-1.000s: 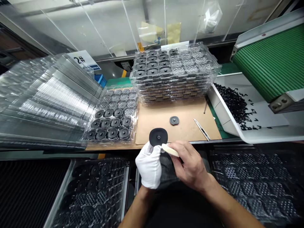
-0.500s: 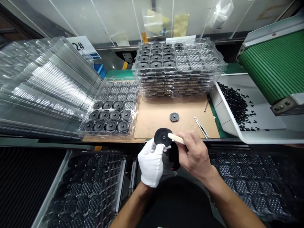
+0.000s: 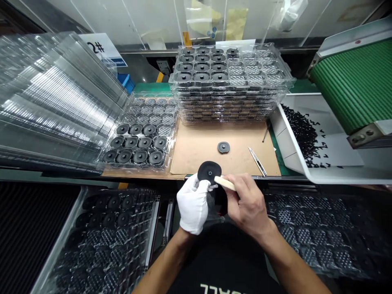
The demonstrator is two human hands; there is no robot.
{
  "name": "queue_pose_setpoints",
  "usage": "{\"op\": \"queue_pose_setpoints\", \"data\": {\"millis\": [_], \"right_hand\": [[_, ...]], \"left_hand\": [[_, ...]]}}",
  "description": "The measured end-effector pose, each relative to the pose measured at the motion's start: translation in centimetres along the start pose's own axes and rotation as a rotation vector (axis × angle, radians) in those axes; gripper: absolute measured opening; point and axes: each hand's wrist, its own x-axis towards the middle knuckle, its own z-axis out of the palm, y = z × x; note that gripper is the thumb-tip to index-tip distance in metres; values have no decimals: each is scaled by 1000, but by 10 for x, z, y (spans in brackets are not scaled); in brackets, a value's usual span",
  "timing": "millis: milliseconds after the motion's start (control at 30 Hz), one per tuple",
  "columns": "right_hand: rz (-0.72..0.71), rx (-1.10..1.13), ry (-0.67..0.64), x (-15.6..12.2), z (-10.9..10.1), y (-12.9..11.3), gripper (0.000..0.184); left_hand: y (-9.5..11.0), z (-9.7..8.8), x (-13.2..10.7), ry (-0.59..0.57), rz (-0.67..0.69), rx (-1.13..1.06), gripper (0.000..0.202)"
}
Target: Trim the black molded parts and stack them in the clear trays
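Note:
My left hand, in a white glove, is shut on a round black rubber disc with a small central hole, holding it up on edge. My bare right hand pinches a cream-coloured stick, likely a scraper, whose tip meets the disc's lower right part. Both hands are close together over the front edge of the bench. Behind them, a second, smaller black disc lies on a brown cardboard sheet. The disc's back face is hidden from me.
A craft knife lies on the cardboard. Stacked clear trays of discs stand behind it, with an open tray and clear trays on the left. A white bin of black scraps sits under a green conveyor. Dark-filled trays lie below.
The whole scene has shifted up and slightly left in view as my head moved. My left hand still holds the disc, and the stick has stayed against it.

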Motion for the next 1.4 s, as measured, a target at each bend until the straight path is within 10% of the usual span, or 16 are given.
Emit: {"op": "queue_pose_setpoints", "data": {"millis": [433, 667, 1000, 1400], "right_hand": [[-14, -67, -101, 21, -5, 8, 25], [162, 11, 86, 16, -24, 10, 24], [39, -29, -22, -1, -9, -4, 26], [25, -83, -100, 6, -17, 10, 22]], "left_hand": [[-10, -2, -12, -190, -83, 25, 30], [3, 4, 1, -54, -30, -20, 17], [5, 7, 1, -32, -4, -48, 17], [3, -14, 2, -313, 112, 154, 29]]}}
